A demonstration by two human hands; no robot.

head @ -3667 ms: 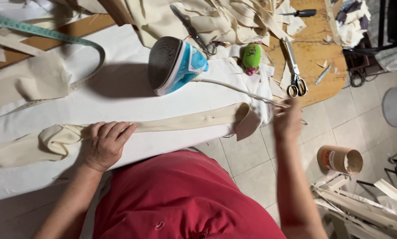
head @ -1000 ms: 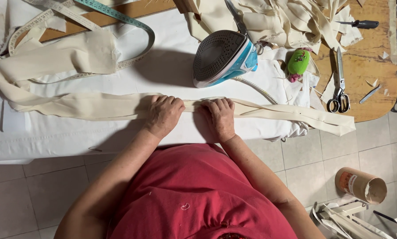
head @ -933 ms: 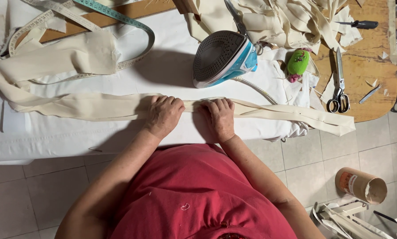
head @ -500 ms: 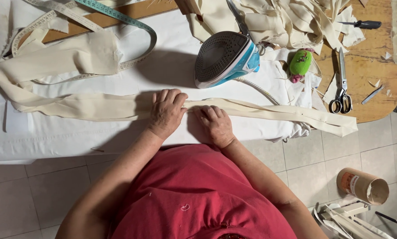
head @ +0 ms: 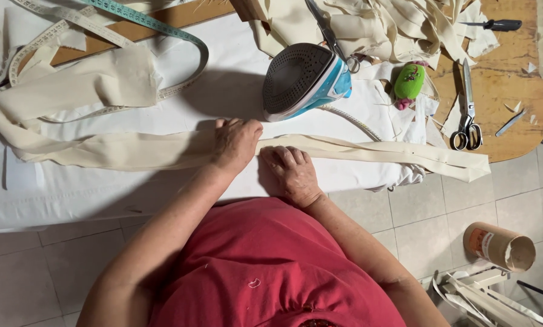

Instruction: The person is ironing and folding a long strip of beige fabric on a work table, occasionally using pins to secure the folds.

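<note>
While the long cream fabric strip [head: 162,151] lay stretched across the white padded board [head: 89,194], the left hand [head: 235,142] pressed flat on top of it, fingers spread and palm down, gripping nothing, only pinning the cloth. The right hand [head: 292,172] rested just beside it at the strip's near edge, fingers curled lightly down against the cloth; whether they pinched the fold or merely pushed on it could not be told. The step in hand looked like smoothing or creasing the strip along its length, near its middle. Any further working of the fold would call for both palms to stay flat and keep the edges even, since the strip ran off to the right, where its end [head: 465,166] hung past the board's corner, and bunched into a loose loop at the left. Close behind the hands stood a blue iron [head: 304,79], tipped up on its heel with its soleplate showing, its cord [head: 350,121] trailing across the board towards the strip. A tape measure [head: 162,30] curved across the far side. On the wooden table [head: 519,127] lay scissors [head: 467,115], a green pincushion [head: 409,82], a screwdriver [head: 492,25] and a heap of cream offcuts [head: 392,27]. A cardboard tube [head: 498,245] stood on the tiled floor.
</note>
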